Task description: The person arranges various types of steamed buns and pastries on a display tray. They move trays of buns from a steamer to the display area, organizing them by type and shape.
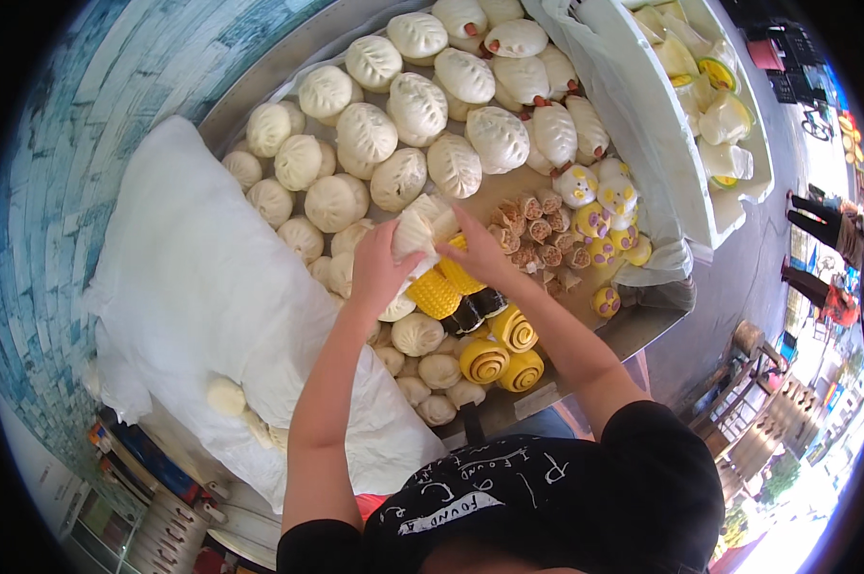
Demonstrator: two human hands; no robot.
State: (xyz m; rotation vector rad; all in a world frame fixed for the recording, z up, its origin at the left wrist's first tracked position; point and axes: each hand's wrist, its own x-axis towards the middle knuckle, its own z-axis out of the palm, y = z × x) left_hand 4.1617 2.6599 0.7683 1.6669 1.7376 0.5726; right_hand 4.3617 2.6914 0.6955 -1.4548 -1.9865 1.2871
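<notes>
My left hand [381,262] grips a white steamed bun [412,233] over the middle of a metal tray [636,330]. My right hand [478,251] is at another white bun [439,215] beside it; its fingertips are partly hidden, so its hold is unclear. Just below the hands lie yellow corn pieces [434,294], dark glossy pieces [467,312] and yellow spiral rolls [484,361]. Pleated steamed buns [417,107] fill the far and left parts of the tray. Right of my right hand are open-topped dumplings [539,229] and animal-faced buns [575,186].
A thick white cloth [209,301] covers the left side. A white foam box [715,208] with wrapped cups stands at the far right. Sausage buns [554,133] lie near the tray's far right. People [833,229] are on the street beyond, near wooden furniture [762,423].
</notes>
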